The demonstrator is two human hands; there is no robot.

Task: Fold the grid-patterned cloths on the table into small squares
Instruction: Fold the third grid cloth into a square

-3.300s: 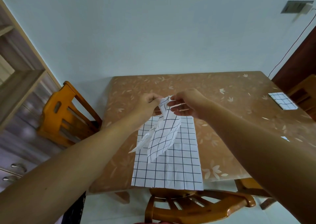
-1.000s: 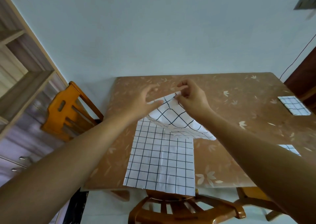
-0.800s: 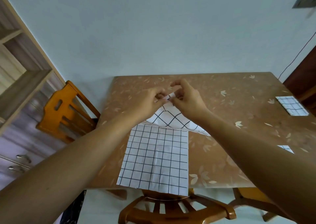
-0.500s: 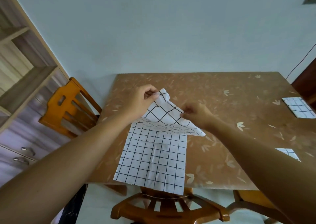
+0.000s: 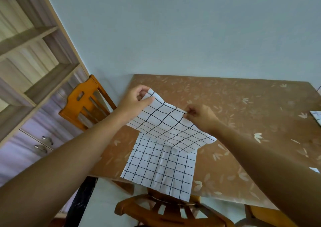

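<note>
Left hand (image 5: 137,100) pinches far left corner of raised grid cloth (image 5: 166,127), thumb on top; right hand (image 5: 201,117) pinches same cloth's far edge, fingers curled. Each grip closed tight on fabric. Raised grid cloth spreads above far end of flat grid cloth (image 5: 161,169), which lies on brown surface (image 5: 243,114), near edge overhanging. Folded grid cloth (image 5: 317,118) well right of flat grid cloth, at frame edge. Wooden chair (image 5: 86,105) left of it.

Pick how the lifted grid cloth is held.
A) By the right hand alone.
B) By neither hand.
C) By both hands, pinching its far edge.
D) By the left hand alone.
C: the left hand and the right hand each pinch the far edge of the lifted cloth, above the flat cloth on the table.
</note>
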